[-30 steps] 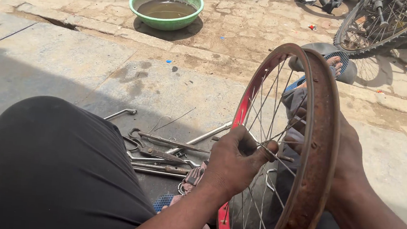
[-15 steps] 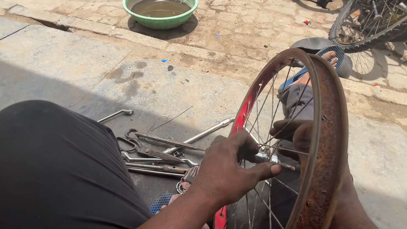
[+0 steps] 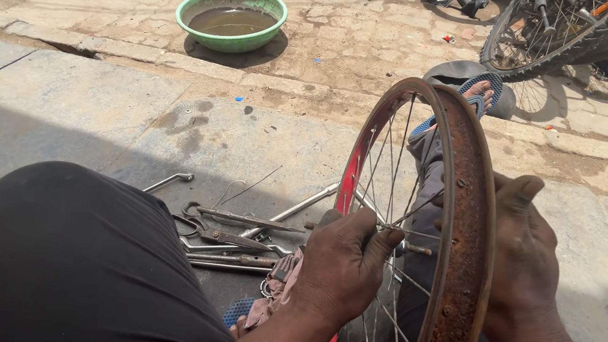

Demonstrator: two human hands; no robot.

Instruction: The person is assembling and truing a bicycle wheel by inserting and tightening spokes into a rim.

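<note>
The rusty wheel [image 3: 460, 229] now stands closer. The left hand [image 3: 343, 266] has slid along and pinches a spoke [image 3: 387, 226]; the right hand [image 3: 527, 264] grips the rim.

No packages, labels, signs or screens are showing anywhere in this view.
</note>
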